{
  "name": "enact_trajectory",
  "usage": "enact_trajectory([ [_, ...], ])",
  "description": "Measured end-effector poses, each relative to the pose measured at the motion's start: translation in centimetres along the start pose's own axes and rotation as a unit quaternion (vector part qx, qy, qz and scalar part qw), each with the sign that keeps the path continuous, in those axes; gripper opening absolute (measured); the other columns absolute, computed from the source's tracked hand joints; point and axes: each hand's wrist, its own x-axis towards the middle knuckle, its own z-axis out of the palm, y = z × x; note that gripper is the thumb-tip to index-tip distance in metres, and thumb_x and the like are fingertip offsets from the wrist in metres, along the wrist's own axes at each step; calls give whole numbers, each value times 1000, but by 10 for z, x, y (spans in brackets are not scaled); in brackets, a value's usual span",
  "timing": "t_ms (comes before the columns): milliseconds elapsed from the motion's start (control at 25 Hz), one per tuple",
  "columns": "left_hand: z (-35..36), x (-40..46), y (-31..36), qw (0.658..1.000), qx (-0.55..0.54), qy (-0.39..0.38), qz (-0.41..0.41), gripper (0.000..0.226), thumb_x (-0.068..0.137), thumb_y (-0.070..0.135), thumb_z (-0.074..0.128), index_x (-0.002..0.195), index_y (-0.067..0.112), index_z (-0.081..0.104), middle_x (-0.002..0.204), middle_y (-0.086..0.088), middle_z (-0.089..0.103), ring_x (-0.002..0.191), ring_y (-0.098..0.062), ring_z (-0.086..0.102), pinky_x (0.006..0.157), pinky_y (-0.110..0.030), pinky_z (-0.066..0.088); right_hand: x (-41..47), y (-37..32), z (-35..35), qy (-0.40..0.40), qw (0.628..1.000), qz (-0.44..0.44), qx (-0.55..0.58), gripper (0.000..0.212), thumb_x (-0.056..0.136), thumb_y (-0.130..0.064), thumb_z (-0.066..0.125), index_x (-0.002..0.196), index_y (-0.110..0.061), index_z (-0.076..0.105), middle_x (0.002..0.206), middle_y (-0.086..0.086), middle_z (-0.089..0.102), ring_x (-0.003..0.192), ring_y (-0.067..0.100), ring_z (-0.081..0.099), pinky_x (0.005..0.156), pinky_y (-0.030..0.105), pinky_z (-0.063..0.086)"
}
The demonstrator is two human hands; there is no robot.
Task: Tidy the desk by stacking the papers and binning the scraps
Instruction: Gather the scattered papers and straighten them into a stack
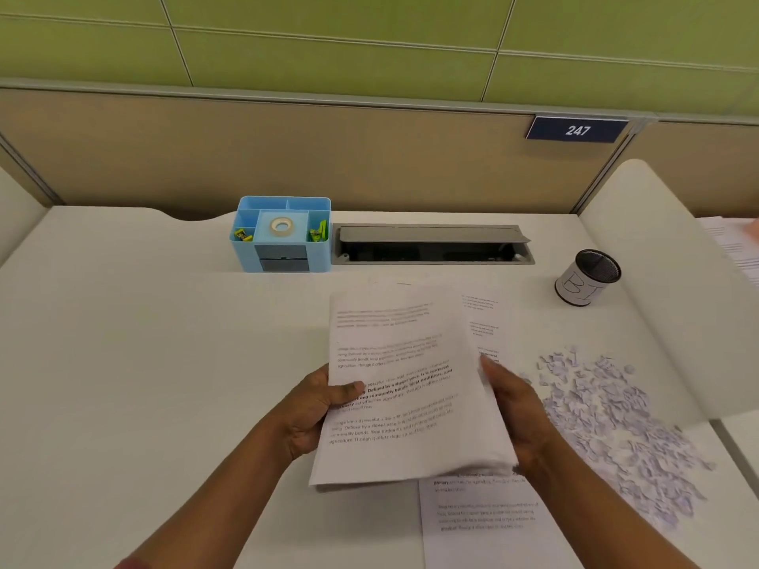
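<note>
A stack of printed papers [404, 388] is lifted just above the white desk [143, 342] at the centre. My left hand [316, 408] grips its left edge, thumb on top of the text. My right hand [517, 408] holds the right edge, fingers curled under the sheets. Another printed sheet [484, 523] lies flat on the desk below and to the right of the stack. A wide pile of small torn paper scraps [616, 420] is spread to the right. A small black mesh bin [587, 277] with a white label stands at the back right.
A blue desk organiser [283, 236] with a tape roll and clips stands at the back centre. Beside it an open grey cable tray [431, 244] is set into the desk. A beige partition runs behind. More papers [735, 244] lie on the neighbouring desk at far right.
</note>
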Motion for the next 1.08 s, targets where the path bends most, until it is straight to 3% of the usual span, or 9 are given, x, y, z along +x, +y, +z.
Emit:
enact_trajectory([
  [80, 6, 5, -7, 996, -24, 64, 62, 46, 94, -2, 60, 137, 12, 58, 132, -15, 67, 119, -37, 65, 94, -50, 57, -3, 8, -3, -7, 993, -20, 115, 67, 90, -59, 58, 139, -13, 59, 142, 20, 57, 125, 42, 56, 107, 55, 35],
  [160, 13, 8, -12, 982, -47, 129, 130, 42, 95, -1, 61, 134, 14, 61, 128, -10, 70, 116, -32, 68, 91, -45, 59, -8, 23, 8, -6, 987, -45, 154, 73, 76, -62, 74, 131, -14, 67, 136, 18, 62, 120, 38, 61, 112, 55, 37],
  [240, 24, 11, -14, 967, -58, 180, 172, 39, 96, -1, 62, 132, 15, 61, 124, -7, 72, 113, -28, 70, 91, -46, 59, -7, 43, 27, 7, 993, -49, 107, 63, 74, -42, 84, 128, -14, 68, 126, 15, 69, 112, 33, 67, 99, 54, 51],
  [400, 37, 12, -20, 951, -35, 232, 201, 33, 96, 2, 64, 123, 20, 63, 118, -2, 75, 106, -24, 73, 88, -46, 59, 14, 64, 52, 106, 988, -103, 31, 47, 88, 8, 62, 129, -17, 61, 122, 13, 72, 111, 34, 70, 89, 54, 58],
  [560, 34, 8, -22, 962, -57, 182, 193, 42, 92, 1, 65, 131, 18, 61, 123, -4, 73, 110, -27, 71, 94, -50, 57, 18, 54, 45, 128, 981, -144, 3, 49, 86, 17, 60, 123, -15, 62, 118, 12, 74, 108, 34, 71, 94, 57, 56],
  [720, -15, 5, 4, 962, -119, 182, 169, 57, 76, 7, 77, 131, 8, 62, 130, -15, 68, 109, -26, 70, 89, -38, 58, 12, 29, 13, 140, 965, -175, -139, 40, 86, 13, 63, 118, -11, 65, 114, 11, 75, 105, 32, 72, 88, 52, 59],
  [840, -56, -17, 20, 969, 20, 191, 154, 73, 52, 25, 99, 115, 9, 66, 121, -17, 71, 97, -24, 73, 74, -29, 59, 1, 15, -12, 114, 949, -184, -228, 41, 82, 6, 69, 120, -7, 64, 113, 14, 74, 107, 34, 70, 79, 46, 61],
  [1000, -62, -27, 20, 912, 283, 228, 189, 30, 75, -2, 84, 100, 8, 69, 99, -3, 79, 91, -22, 75, 76, -26, 60, 0, 12, -24, 120, 916, -197, -327, 42, 83, -1, 74, 122, -14, 65, 111, 4, 76, 106, 20, 71, 85, 36, 61],
  [1080, -59, -30, 12, 887, 343, 241, 192, 31, 81, -1, 81, 102, 19, 71, 101, 6, 78, 93, -15, 74, 82, -28, 58, 3, 14, -26, 114, 904, -203, -357, 45, 87, 0, 73, 126, -20, 64, 113, -1, 75, 108, 12, 69, 88, 31, 60],
])
